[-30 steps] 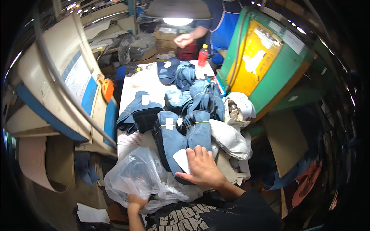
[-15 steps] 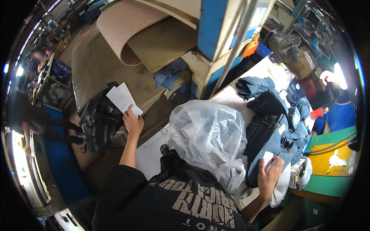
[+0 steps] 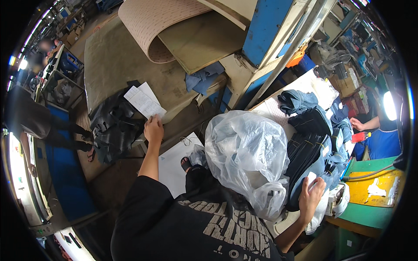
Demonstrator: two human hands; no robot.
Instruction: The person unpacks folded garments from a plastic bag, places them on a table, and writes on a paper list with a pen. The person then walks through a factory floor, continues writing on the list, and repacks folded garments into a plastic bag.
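My left hand is stretched forward with its fingers closed on the near edge of some white paper sheets. The sheets are at the edge of a heap of black, leather-like pieces on the worktable. On the right side, my right hand grips a small white object, mostly covered by the fingers. Below that hand lie bundled dark blue denim pieces tied with yellowish bands. A large, bulging clear plastic bag stands between my two arms.
A brown-topped worktable bears a curled pink sheet and blue cloth scraps. A blue and cream machine frame rises ahead. Another person's hand reaches in at the right; a second person stands at left.
The view has shifted, so the table and bag appear farther right. Another person's hand at the right has come lower, beside the denim. Both my hands keep their grips.
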